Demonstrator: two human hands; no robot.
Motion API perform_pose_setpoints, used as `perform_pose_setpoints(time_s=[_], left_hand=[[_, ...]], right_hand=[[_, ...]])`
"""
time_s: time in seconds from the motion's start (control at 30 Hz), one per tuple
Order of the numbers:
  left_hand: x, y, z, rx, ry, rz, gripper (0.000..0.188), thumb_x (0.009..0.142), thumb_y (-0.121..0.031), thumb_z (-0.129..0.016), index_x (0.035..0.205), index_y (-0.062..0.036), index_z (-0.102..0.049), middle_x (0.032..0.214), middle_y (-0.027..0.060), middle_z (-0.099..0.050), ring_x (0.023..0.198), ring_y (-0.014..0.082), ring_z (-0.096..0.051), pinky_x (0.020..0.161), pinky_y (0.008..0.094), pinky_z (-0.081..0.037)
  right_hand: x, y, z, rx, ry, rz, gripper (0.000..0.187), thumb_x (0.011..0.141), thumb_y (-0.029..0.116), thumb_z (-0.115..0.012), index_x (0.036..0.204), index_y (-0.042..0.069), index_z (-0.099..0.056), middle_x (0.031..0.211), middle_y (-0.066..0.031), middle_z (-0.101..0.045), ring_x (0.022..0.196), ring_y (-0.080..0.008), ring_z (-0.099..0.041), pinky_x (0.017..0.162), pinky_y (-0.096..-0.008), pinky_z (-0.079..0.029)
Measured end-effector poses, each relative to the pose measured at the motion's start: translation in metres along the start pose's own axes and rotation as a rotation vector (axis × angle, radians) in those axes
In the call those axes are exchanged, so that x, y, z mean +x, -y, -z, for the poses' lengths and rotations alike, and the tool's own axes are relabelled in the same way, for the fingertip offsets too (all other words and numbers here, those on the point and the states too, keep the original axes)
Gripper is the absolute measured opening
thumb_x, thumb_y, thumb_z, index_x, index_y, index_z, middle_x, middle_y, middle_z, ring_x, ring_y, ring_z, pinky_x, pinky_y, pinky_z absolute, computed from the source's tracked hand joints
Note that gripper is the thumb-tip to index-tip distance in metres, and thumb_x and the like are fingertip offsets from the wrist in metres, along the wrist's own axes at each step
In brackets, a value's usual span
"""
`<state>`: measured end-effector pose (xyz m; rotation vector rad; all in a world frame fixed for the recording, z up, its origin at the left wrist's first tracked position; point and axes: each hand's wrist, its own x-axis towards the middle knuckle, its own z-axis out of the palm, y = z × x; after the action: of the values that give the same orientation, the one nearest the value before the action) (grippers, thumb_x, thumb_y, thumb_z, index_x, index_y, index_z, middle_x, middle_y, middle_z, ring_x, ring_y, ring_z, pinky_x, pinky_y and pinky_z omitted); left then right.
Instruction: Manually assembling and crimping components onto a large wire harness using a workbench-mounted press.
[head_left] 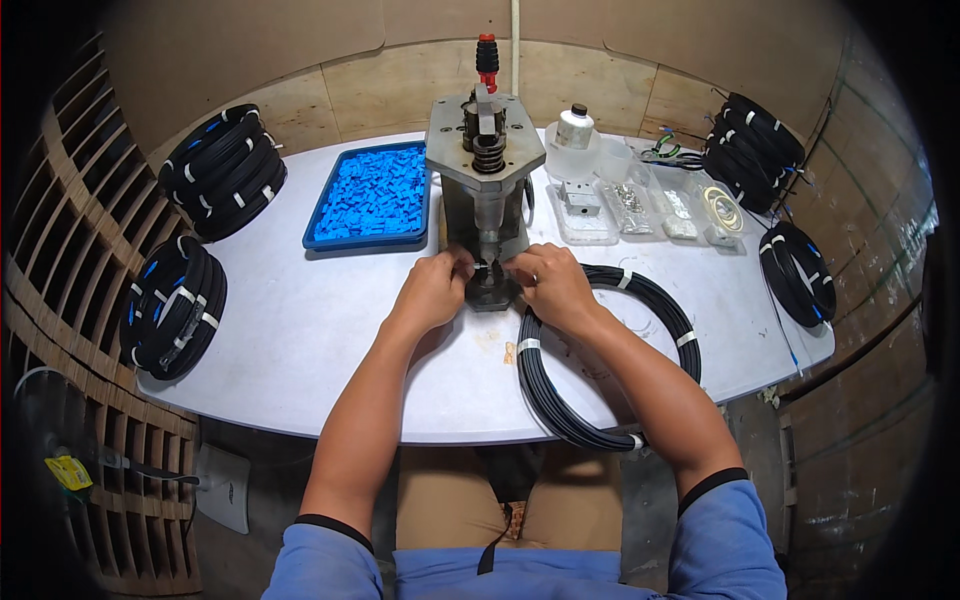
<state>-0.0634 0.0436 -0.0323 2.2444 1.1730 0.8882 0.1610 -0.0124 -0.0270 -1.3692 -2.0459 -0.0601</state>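
Both my hands are at the foot of a grey metal bench press, one on each side of its tool. My left hand is closed, thumb and fingertips pinched beside the tool on a small pale piece too tiny to name. From the other side my right hand reaches in with its fingers closed; what they hold is hidden. Under my right forearm lies a coil of black cable, bound with white ties. Whether its end runs into my right hand cannot be seen.
A dark blue tray of small blue parts stands left of the press. Clear trays of small metal parts and a white bottle stand to the right. More black cable coils lie along both table sides.
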Motion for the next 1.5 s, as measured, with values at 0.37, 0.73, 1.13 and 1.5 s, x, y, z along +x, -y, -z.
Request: perform_pose_setpoints(time_s=[0.37,0.73,1.13,1.5], left_hand=[[-0.0013,-0.0028,0.0025,-0.019,0.008,0.014,0.019,0.097,-0.009,-0.064,0.11,0.0021,-0.071,0.095,0.0228,-0.076,0.087,0.0369,-0.075,0.081,0.0421,-0.058],[-0.0014,-0.0008,0.0023,-0.004,0.004,0.003,0.021,0.096,-0.009,-0.065,0.111,0.0027,-0.072,0.096,0.0232,-0.076,0.087,0.0364,-0.075,0.082,0.0416,-0.058],[-0.0016,-0.0003,0.0012,0.011,-0.001,-0.009,0.02,0.097,-0.009,-0.064,0.111,0.0028,-0.071,0.095,0.0233,-0.076,0.087,0.0357,-0.075,0.082,0.0409,-0.058],[-0.0011,-0.0022,0.001,-0.017,0.003,-0.001,0.019,0.096,-0.006,-0.064,0.111,0.0029,-0.071,0.094,0.022,-0.076,0.085,0.0332,-0.076,0.08,0.0396,-0.058]], right_hand=[[0.0016,0.0011,-0.0014,-0.018,0.021,-0.003,0.028,0.077,0.004,-0.068,0.101,0.012,-0.08,0.086,-0.0088,-0.07,0.085,-0.0321,-0.068,0.078,-0.044,-0.052],[0.0013,0.0021,-0.0014,-0.02,0.038,-0.01,0.03,0.079,0.003,-0.067,0.104,0.013,-0.078,0.086,-0.0085,-0.069,0.085,-0.0324,-0.068,0.079,-0.0446,-0.051],[0.0002,0.0018,-0.0002,-0.034,0.057,0.003,0.03,0.079,0.004,-0.069,0.105,0.014,-0.078,0.088,-0.0075,-0.069,0.086,-0.0312,-0.069,0.077,-0.0447,-0.05],[-0.0008,-0.001,-0.0008,-0.08,0.013,0.072,0.034,0.075,0.001,-0.069,0.106,0.013,-0.078,0.087,-0.0071,-0.068,0.084,-0.0313,-0.068,0.077,-0.0435,-0.051]])
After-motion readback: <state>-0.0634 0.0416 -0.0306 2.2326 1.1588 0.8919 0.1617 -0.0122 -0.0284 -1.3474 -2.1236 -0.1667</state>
